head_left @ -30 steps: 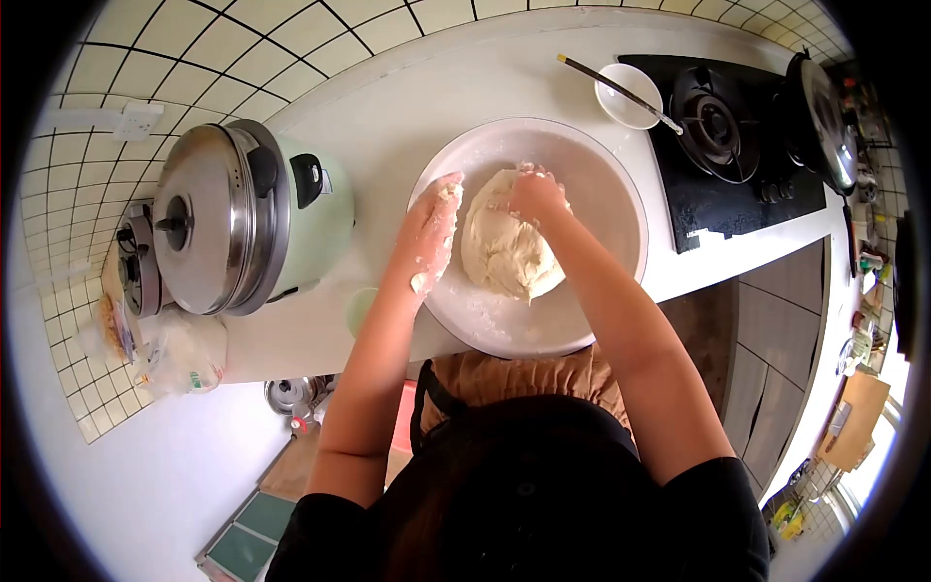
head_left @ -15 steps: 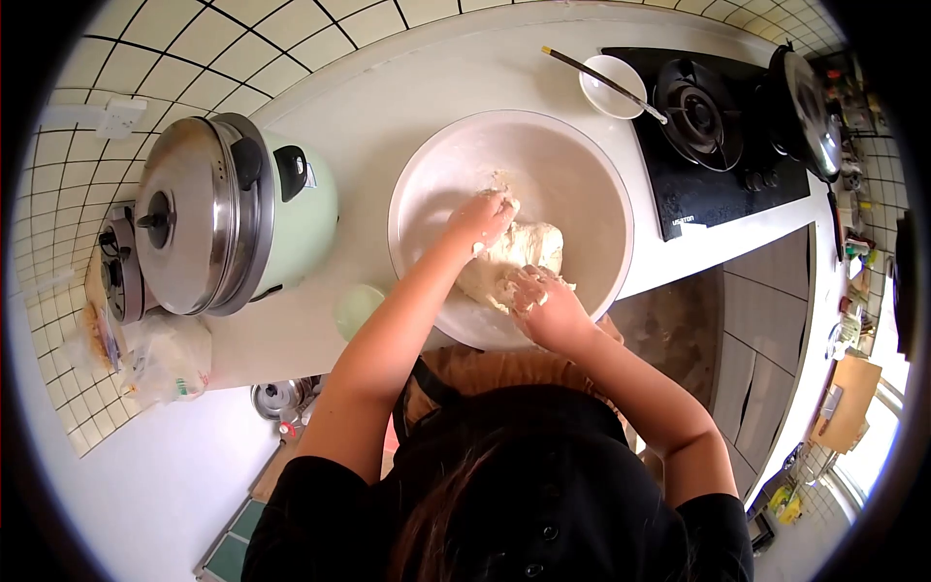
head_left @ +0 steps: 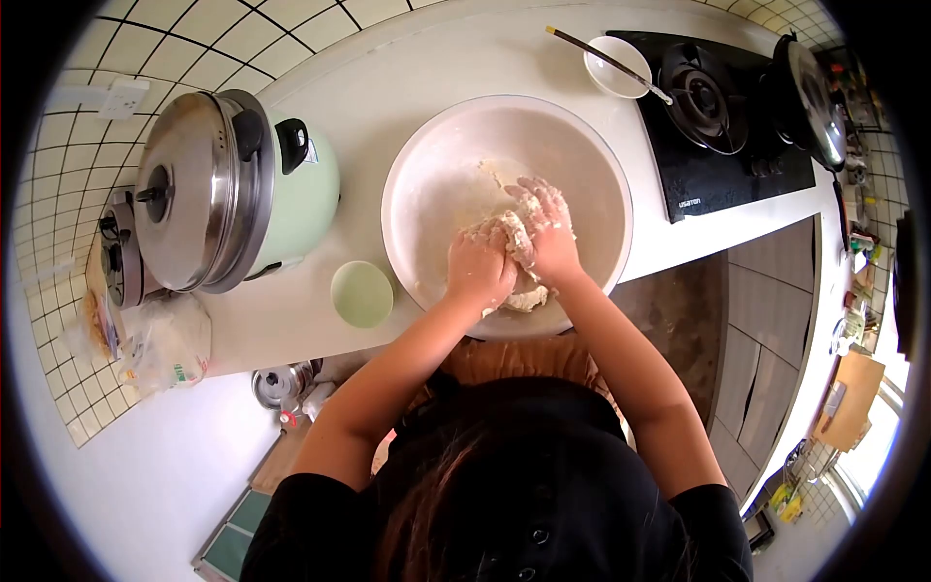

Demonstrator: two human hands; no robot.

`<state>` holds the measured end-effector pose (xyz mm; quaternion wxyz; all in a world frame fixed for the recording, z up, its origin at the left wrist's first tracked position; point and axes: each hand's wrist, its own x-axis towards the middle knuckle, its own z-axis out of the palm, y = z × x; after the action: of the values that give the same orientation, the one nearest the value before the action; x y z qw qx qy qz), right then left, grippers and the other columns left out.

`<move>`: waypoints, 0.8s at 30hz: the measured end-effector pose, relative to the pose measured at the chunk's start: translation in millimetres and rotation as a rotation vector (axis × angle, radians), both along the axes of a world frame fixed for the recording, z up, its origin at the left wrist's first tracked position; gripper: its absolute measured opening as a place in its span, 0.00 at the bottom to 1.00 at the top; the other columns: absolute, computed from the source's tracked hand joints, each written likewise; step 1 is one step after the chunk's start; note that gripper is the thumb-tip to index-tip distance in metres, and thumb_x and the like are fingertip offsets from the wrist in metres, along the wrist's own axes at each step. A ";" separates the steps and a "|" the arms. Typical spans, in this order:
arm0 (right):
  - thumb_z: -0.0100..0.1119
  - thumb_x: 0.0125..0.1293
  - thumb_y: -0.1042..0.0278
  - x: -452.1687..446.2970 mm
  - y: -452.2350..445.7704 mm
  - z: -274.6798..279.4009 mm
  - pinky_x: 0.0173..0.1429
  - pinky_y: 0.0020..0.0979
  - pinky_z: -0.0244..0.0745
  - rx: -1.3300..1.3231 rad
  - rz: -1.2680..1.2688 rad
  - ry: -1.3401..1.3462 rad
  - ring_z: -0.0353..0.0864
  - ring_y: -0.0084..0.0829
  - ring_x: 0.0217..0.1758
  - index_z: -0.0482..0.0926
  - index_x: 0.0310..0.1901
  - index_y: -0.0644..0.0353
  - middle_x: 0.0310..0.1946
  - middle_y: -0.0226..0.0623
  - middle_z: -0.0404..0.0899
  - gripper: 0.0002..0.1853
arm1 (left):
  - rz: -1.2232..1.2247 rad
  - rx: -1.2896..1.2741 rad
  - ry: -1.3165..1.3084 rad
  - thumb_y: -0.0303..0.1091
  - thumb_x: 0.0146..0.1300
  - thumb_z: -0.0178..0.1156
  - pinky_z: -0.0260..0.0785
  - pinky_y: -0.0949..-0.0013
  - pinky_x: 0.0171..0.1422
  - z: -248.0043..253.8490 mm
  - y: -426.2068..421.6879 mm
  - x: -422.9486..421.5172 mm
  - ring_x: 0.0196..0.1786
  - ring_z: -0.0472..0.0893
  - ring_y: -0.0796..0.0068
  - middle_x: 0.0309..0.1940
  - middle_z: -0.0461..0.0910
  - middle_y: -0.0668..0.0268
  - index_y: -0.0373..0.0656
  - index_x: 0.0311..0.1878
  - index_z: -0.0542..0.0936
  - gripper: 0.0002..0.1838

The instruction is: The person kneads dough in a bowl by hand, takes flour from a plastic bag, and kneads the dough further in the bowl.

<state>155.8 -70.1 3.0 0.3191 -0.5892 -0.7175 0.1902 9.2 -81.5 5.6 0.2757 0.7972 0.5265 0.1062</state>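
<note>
A pale lump of dough [head_left: 527,299] lies in a wide white basin [head_left: 427,155], mostly covered by my two hands. My left hand [head_left: 480,262] is closed on the dough's left side, its fingers curled and smeared with sticky bits. Beside it, my right hand [head_left: 549,233] grips the dough from the right, with dough stuck over its fingers. The hands are close together, and a ridge of dough shows between them. Small scraps cling to the basin floor beyond the fingers.
A light green cup [head_left: 363,294] stands left of the basin, near a large green cooker [head_left: 305,204] with a metal lid. At the back right, a stick with a whitish tip [head_left: 611,65] rests across a white bowl [head_left: 606,82]. A black gas stove [head_left: 708,175] lies beyond.
My left hand has come back toward me, and my right hand has moved forward. They now meet on the dough, which is bunched up between them. The green cup shows more fully.
</note>
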 end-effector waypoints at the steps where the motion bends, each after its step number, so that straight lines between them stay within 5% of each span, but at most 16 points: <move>1: 0.52 0.63 0.56 -5.1 -8.0 -19.3 0.68 0.52 0.53 -0.025 0.000 -0.095 0.65 0.51 0.63 0.75 0.53 0.61 0.57 0.48 0.71 0.21 | 0.059 -0.026 -0.091 0.41 0.64 0.46 0.57 0.54 0.65 -0.7 -1.7 -1.8 0.61 0.70 0.54 0.59 0.72 0.53 0.40 0.63 0.68 0.26; 6: 0.49 0.60 0.54 -17.0 -33.5 -10.8 0.70 0.52 0.50 -0.034 -0.061 -0.147 0.63 0.55 0.64 0.73 0.57 0.57 0.58 0.47 0.70 0.25 | 0.338 0.071 -0.184 0.36 0.61 0.47 0.56 0.52 0.65 -15.6 -15.8 3.7 0.60 0.69 0.51 0.58 0.72 0.53 0.40 0.59 0.70 0.23; 13: 0.52 0.55 0.52 -13.1 26.3 -35.5 0.65 0.55 0.54 -0.092 -0.045 -0.274 0.67 0.50 0.58 0.76 0.52 0.51 0.53 0.42 0.72 0.23 | 0.246 0.209 -0.074 0.41 0.61 0.45 0.55 0.53 0.64 -40.2 44.8 2.0 0.56 0.71 0.55 0.52 0.73 0.59 0.45 0.52 0.73 0.19; 18: 0.53 0.54 0.48 -6.9 78.9 -57.0 0.51 0.49 0.62 -0.047 -0.040 -0.313 0.70 0.45 0.45 0.78 0.43 0.51 0.40 0.37 0.74 0.20 | 0.258 0.262 -0.023 0.42 0.62 0.43 0.56 0.55 0.59 -64.2 81.8 1.4 0.53 0.72 0.57 0.50 0.74 0.60 0.49 0.50 0.75 0.18; 24: 0.55 0.54 0.48 -10.7 96.6 -50.2 0.59 0.47 0.63 -0.177 -0.068 -0.372 0.71 0.44 0.51 0.80 0.43 0.50 0.47 0.37 0.76 0.19 | 0.354 0.248 0.049 0.39 0.61 0.45 0.58 0.58 0.58 -71.0 93.4 8.1 0.53 0.74 0.60 0.48 0.77 0.61 0.50 0.47 0.78 0.15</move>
<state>145.1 26.5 -47.2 0.1343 -0.6639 -0.7242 0.1298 17.3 11.9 -65.3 0.1396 0.7226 0.6475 0.1977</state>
